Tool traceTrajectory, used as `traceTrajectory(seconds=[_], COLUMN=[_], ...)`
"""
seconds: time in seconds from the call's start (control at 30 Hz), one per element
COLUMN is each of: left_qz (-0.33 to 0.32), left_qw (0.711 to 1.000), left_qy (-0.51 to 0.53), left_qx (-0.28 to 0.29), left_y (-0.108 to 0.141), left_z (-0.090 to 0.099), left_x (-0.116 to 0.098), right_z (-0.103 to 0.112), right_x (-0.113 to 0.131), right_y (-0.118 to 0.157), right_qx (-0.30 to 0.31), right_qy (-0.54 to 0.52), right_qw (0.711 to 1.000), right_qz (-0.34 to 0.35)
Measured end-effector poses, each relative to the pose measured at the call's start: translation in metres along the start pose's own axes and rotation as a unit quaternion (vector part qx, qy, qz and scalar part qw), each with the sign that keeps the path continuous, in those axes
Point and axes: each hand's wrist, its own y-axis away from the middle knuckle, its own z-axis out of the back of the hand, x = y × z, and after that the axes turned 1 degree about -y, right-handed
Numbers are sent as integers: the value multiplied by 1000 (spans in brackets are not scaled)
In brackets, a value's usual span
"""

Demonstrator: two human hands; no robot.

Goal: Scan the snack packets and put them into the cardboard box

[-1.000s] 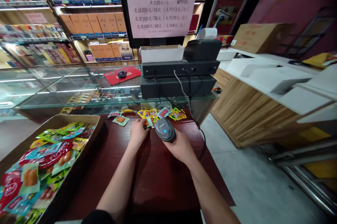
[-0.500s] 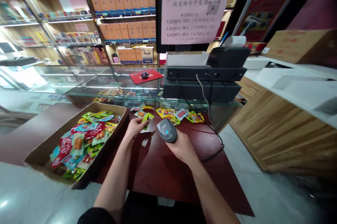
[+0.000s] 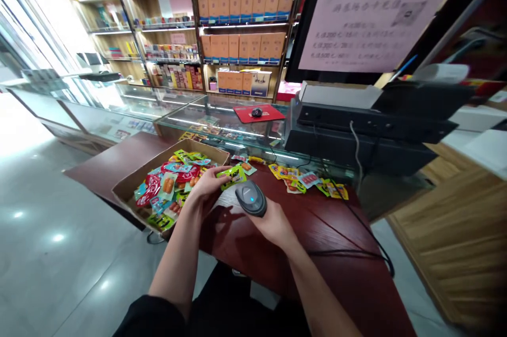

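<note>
Pinched in my left hand (image 3: 208,185) is a green snack packet (image 3: 233,176), held flat just above the dark red table (image 3: 253,242). My right hand (image 3: 273,223) is wrapped round a grey barcode scanner (image 3: 252,198) with a small blue light on top. The scanner's head is close to the packet, apart from it. Left of my left hand stands an open cardboard box (image 3: 132,210) holding many snack packets in red, green and blue wrappers. Beyond the scanner, several loose packets (image 3: 309,179) lie along the table's back edge.
A glass display counter (image 3: 186,115) runs behind the table, with a computer mouse (image 3: 257,112) on a red mat. Black cash-register equipment (image 3: 372,136) and a monitor with a pink notice (image 3: 368,25) stand at back right. A black cable (image 3: 348,253) crosses the table.
My view has swung left, so the surroundings shift rightward. My left hand has turned the green packet flatter and broader to view, nearer the scanner's head. Both hands keep their holds.
</note>
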Motion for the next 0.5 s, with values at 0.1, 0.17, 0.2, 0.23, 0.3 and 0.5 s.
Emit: traceTrajectory(seconds=[0.1, 0.17, 0.2, 0.23, 0.3, 0.5], left_qz=[-9, -9, -8, -8, -10, -10], left_qw=[999, 999, 1000, 1000, 999, 999], left_qy=[-8, 0, 9, 18, 35, 54], left_qx=[-30, -31, -25, -20, -16, -2], left_y=[0, 0, 1, 1, 2, 1], left_z=[3, 1, -1, -3, -7, -10], left_x=[3, 3, 3, 2, 1, 0], right_z=[-3, -3, -2, -1, 1, 2], right_x=[1, 1, 0, 0, 0, -1], right_y=[2, 3, 3, 4, 5, 6], right_qx=[4, 5, 5, 3, -6, -15], right_qy=[0, 1, 2, 3, 6, 0], right_qw=[1000, 1000, 1000, 1000, 1000, 1000], right_qz=[-6, -12, -14, -17, -21, -19])
